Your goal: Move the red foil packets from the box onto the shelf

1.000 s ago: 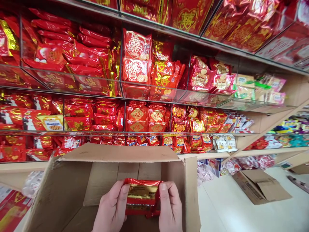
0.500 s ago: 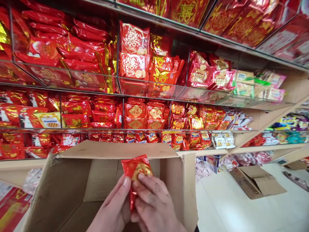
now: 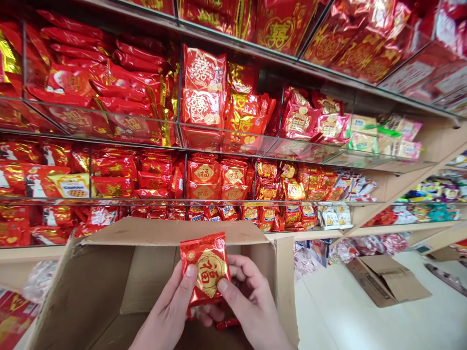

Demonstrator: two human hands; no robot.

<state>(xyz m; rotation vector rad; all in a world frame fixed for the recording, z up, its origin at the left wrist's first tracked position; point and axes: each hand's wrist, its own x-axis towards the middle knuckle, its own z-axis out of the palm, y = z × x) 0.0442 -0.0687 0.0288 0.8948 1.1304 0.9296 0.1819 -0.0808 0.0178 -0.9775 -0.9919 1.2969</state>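
Observation:
A red snack packet (image 3: 206, 265) with a gold medallion and a red character faces me, slightly tilted, above the open cardboard box (image 3: 146, 279). My left hand (image 3: 170, 304) grips its left side, thumb on the front. On the other side, my right hand (image 3: 253, 296) pinches its lower right edge with the thumb in front and fingers behind. Some fingers are hidden behind the packet. Below my hands, part of another red wrapper (image 3: 228, 323) shows; whether a hand touches it I cannot tell.
Shelves with clear dividers (image 3: 226, 138) full of red packets rise just behind the box. A flattened cardboard box (image 3: 388, 279) lies on the pale floor (image 3: 328, 311) at right. Clear plastic bags (image 3: 40, 282) sit at lower left.
The packet has been turned so its printed front now faces me. My right hand has shifted from covering its front to its right edge. The view has tilted slightly upward.

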